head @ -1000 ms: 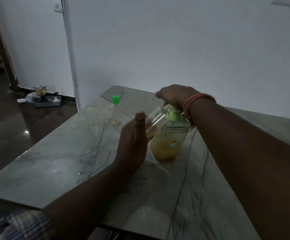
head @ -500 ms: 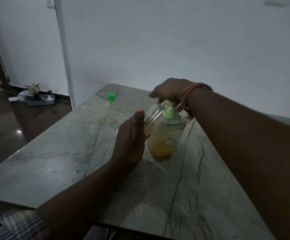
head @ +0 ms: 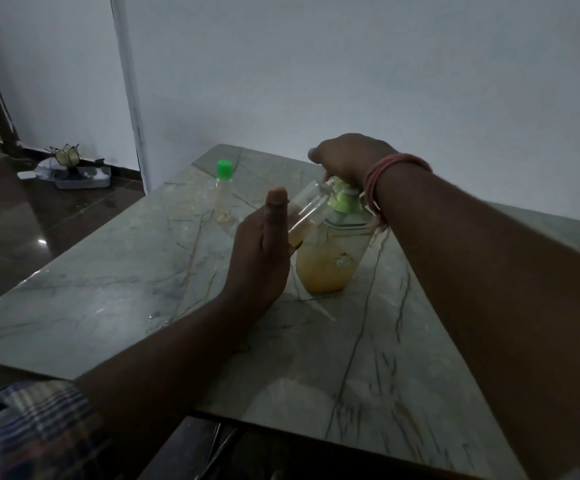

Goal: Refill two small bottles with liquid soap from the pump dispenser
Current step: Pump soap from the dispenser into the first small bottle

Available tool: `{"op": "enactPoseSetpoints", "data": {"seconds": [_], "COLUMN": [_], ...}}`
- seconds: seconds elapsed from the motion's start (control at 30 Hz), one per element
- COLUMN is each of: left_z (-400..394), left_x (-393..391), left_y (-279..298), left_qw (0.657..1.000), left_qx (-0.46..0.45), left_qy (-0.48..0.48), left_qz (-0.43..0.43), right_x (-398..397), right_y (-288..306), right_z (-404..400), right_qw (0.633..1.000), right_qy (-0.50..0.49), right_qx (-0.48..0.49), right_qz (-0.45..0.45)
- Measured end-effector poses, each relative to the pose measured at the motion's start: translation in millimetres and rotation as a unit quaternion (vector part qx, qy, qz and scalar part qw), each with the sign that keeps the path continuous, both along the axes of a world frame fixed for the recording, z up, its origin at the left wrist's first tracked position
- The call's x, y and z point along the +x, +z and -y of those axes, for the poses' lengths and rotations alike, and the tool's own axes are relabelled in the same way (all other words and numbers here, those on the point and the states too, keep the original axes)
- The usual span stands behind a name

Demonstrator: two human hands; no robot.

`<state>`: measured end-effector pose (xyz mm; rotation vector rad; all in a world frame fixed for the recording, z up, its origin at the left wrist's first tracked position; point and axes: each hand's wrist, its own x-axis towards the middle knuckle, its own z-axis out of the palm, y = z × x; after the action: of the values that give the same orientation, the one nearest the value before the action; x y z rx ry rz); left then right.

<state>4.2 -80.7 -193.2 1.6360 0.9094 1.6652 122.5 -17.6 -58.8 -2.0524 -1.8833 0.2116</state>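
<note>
Left hand [head: 260, 254]: fingers hidden behind palm and thumb, so grip on the tilted small bottle [head: 304, 216] only partly seen. Right hand [head: 345, 157] covers the pump head; nozzle and bottle mouth too obscured to tell whether they touch. Pump dispenser [head: 330, 265] label too small and dim to read. Table [head: 108, 289] cut off at right and bottom edges. Floor clutter [head: 70, 168] beyond the table's far left corner unidentifiable.
</note>
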Motion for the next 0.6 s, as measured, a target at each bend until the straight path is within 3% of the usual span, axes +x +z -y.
{"op": "enactPoseSetpoints", "data": {"seconds": [0.23, 0.43, 0.6], "left_z": [1.3, 1.6, -1.7], "left_x": [-1.0, -0.3, -0.5], "left_y": [0.2, -0.8, -2.0], "left_qw": [1.0, 1.0, 1.0], "left_qx": [0.006, 0.004, 0.007], "left_qy": [0.006, 0.003, 0.007], "left_qz": [-0.018, -0.013, -0.015], "right_x": [1.8, 1.6, 4.2], "right_y": [2.4, 4.3, -1.7], "right_z": [0.6, 1.3, -0.2], "right_qw": [0.998, 1.0, 0.992], "right_qy": [0.022, 0.013, -0.008], "right_qx": [0.022, -0.019, 0.061], "right_qz": [-0.053, 0.017, -0.113]}}
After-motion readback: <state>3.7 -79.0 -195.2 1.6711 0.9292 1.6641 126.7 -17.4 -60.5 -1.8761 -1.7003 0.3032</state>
